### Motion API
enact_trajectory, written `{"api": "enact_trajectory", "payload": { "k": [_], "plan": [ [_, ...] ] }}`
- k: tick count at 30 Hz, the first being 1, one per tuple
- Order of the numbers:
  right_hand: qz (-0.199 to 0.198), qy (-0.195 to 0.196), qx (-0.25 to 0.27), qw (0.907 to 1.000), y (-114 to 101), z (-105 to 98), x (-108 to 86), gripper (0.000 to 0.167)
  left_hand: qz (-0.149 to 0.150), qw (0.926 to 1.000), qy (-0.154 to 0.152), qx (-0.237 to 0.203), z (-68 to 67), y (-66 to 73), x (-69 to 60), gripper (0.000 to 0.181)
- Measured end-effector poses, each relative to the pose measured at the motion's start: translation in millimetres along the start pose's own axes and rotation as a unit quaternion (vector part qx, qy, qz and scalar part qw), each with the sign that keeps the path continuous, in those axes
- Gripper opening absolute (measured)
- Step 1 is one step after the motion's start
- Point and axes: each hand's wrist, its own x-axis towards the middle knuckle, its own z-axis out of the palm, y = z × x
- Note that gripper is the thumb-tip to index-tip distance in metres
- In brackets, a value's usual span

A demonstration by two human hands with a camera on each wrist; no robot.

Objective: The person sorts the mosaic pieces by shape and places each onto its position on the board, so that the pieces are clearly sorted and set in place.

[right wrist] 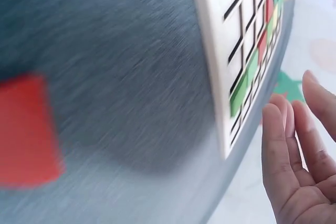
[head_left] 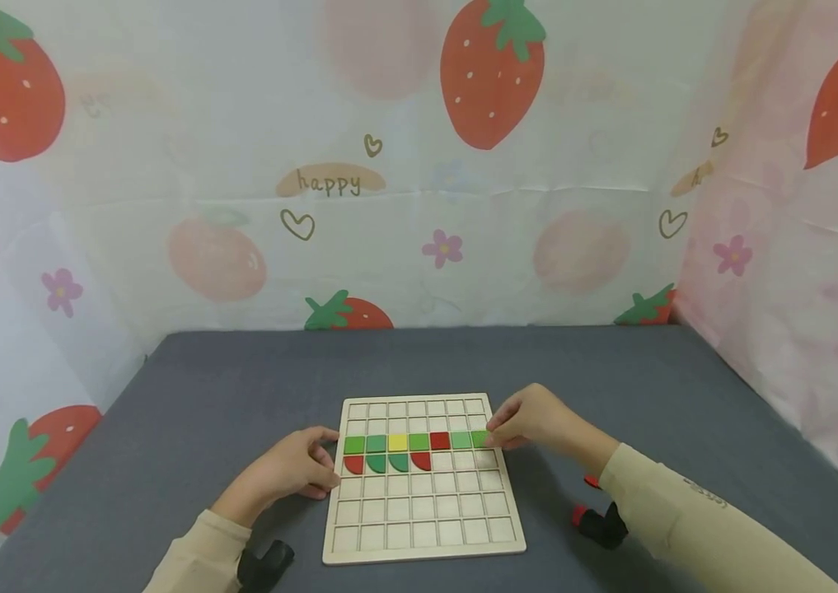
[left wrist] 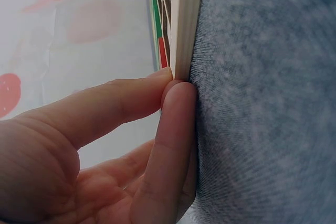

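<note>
A pale wooden grid board (head_left: 426, 534) lies flat on the grey table. One row of its cells holds green, yellow and red square tiles (head_left: 397, 443); the row below holds red and green quarter-round tiles (head_left: 353, 464) at its left. My left hand (head_left: 298, 465) grips the board's left edge, thumb at the top rim and fingers against the side, as the left wrist view shows. My right hand (head_left: 537, 420) is by the board's right edge, beside the end green tile (head_left: 479, 439). In the right wrist view its fingers (right wrist: 281, 166) are fairly straight and hold nothing.
A red piece (head_left: 592, 481) lies on the table right of the board, partly behind the right sleeve. Black devices, one red-tipped (head_left: 600, 525) and one plain (head_left: 267, 567), sit by the wrists. Strawberry-printed cloth (head_left: 419, 247) hangs behind the table and at both sides.
</note>
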Motion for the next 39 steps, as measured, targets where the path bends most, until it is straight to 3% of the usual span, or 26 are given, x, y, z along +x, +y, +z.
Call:
{"api": "enact_trajectory", "payload": {
  "k": [12,31,39],
  "plan": [
    [0.030,0.016,-0.019,0.9992,29.5,-30.2,-17.2,0.024,0.005,1.0000,-0.004,-0.003,-0.6,-0.1,-0.9,0.071],
    [0.080,0.033,0.004,0.9963,70.7,-62.0,-37.8,0.028,0.005,0.9998,-0.014,-0.014,-1.8,1.1,-3.1,0.070],
    [0.075,0.032,0.012,0.9966,85.9,-73.0,-46.7,0.029,0.008,0.9998,-0.012,-0.013,-1.8,0.3,-1.9,0.070]
  ]
}}
